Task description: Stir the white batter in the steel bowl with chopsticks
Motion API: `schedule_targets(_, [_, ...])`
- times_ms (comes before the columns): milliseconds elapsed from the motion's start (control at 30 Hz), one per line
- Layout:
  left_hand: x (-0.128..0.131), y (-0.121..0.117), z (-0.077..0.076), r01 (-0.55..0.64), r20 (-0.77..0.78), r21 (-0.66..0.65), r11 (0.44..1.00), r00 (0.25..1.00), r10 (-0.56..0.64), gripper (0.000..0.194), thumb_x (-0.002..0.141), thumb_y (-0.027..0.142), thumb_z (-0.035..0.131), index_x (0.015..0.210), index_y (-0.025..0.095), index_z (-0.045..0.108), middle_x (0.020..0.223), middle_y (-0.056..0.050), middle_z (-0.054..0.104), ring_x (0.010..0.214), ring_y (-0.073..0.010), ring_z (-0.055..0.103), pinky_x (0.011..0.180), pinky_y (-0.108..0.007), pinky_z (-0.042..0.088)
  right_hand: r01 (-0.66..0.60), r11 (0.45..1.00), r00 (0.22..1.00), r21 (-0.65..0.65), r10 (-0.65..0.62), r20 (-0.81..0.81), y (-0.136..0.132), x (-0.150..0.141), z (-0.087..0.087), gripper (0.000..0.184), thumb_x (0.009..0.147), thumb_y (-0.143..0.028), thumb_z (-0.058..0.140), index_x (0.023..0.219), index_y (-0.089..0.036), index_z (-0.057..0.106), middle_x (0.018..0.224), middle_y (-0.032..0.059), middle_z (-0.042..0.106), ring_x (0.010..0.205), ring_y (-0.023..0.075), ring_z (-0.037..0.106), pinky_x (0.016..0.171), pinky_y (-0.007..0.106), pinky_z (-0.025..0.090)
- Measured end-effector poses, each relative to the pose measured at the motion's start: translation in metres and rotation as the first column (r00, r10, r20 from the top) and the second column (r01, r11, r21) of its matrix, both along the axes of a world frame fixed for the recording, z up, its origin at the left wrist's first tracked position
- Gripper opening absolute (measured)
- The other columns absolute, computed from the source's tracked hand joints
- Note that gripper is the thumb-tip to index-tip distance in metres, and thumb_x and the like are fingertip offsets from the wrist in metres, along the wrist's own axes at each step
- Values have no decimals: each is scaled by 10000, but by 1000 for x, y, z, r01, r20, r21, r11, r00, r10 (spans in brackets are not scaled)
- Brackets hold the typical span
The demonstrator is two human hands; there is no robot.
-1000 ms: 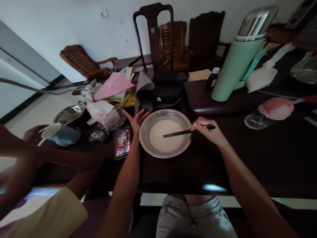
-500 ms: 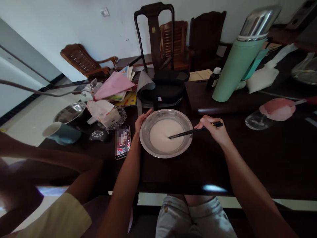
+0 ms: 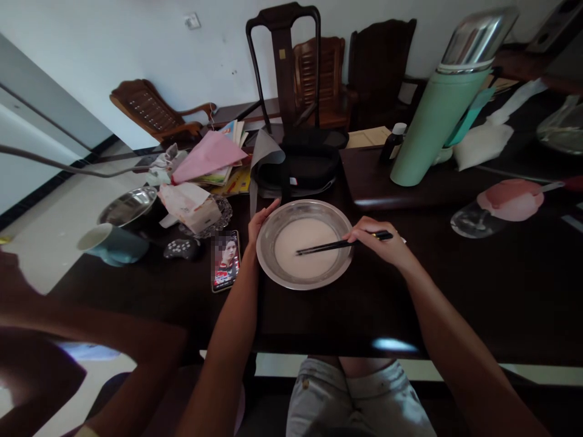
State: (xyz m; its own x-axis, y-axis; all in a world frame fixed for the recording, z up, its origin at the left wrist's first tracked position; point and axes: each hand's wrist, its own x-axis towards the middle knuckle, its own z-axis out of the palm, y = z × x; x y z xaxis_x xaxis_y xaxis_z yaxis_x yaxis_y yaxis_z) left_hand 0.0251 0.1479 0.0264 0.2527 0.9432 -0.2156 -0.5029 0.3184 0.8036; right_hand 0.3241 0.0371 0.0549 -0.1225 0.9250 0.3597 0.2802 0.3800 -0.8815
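Observation:
A round steel bowl (image 3: 269,264) with white batter in it sits on the dark table before me. My left hand (image 3: 257,222) grips the bowl's left rim, fingers curled over the edge. My right hand (image 3: 381,244) is closed on a pair of black chopsticks (image 3: 332,246), whose tips dip into the batter near the bowl's middle.
A phone (image 3: 225,260) lies left of the bowl, beside a small black controller (image 3: 181,248), a teal cup (image 3: 112,244) and another steel bowl (image 3: 129,206). A green thermos (image 3: 439,109), a black bag (image 3: 303,165) and papers stand behind. Another person's arm (image 3: 82,340) lies at lower left.
My left hand went from open beside the bowl to gripping its rim. The chopsticks swung right, then back left through the batter. The other person's hand left the teal cup and drew back.

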Motion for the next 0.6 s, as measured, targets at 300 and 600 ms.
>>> schedule_targets(300, [0,1,-2,8,3,6,1000,1000,-8,603,899,337,472,1451,99,520,1064,-107,770,1024,-277,712,1005,-409,476,-6,1000,1000,-9,5,-16,0,-1,0,352,903,-512,636,703,-249,756,773,47,763,759,214,688,746,366,516])
schedule_targets(600, [-2,3,-5,18,-4,17,1000,1000,-18,603,941,328,403,1483,76,480,1060,-116,774,1042,-280,711,1036,-424,461,27,1000,998,-2,-27,-63,0,0,-2,347,931,-445,617,677,-248,747,732,32,744,721,195,674,725,352,506])
